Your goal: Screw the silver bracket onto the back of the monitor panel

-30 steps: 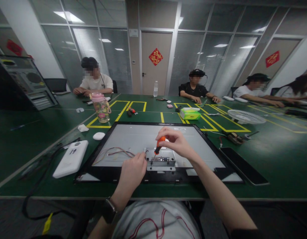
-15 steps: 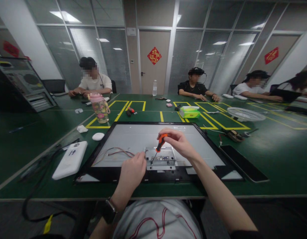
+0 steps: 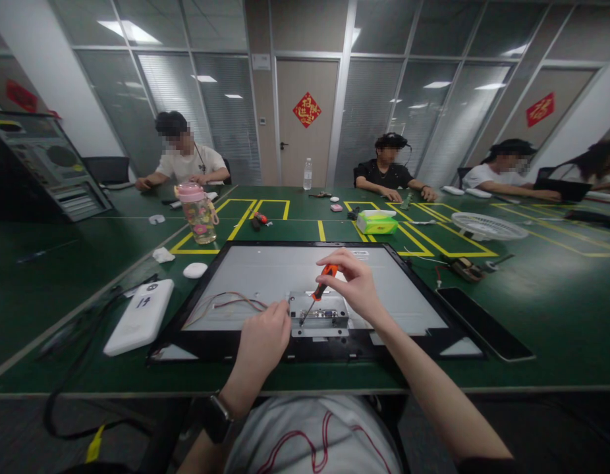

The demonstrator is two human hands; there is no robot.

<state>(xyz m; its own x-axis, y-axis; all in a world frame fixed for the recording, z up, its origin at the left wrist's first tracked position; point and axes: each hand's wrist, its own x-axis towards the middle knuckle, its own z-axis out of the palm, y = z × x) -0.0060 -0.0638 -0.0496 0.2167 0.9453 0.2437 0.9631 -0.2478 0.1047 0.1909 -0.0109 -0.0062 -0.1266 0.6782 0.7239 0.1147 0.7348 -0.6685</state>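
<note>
Your right hand (image 3: 355, 284) pinches the tilted screwdriver (image 3: 320, 289), tip at metal bracket (image 3: 329, 323). Left hand (image 3: 265, 337) curled at bracket's left edge; can't tell its grip.

Left hand (image 3: 265, 334): fingertips mostly hidden beside bracket (image 3: 334, 304); hold unclear. Screwdriver (image 3: 327, 279): handle partly covered by right hand (image 3: 353, 282); tip contact too small to tell. PC (image 3: 48, 171): cut by left edge. Rightmost person (image 3: 594, 164): cut by right edge. Bottle label (image 3: 307, 176): illegible.

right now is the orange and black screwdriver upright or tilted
Tilted: the screwdriver slants up and rightward in the picture, from the silver metal bracket to the right hand.
</note>
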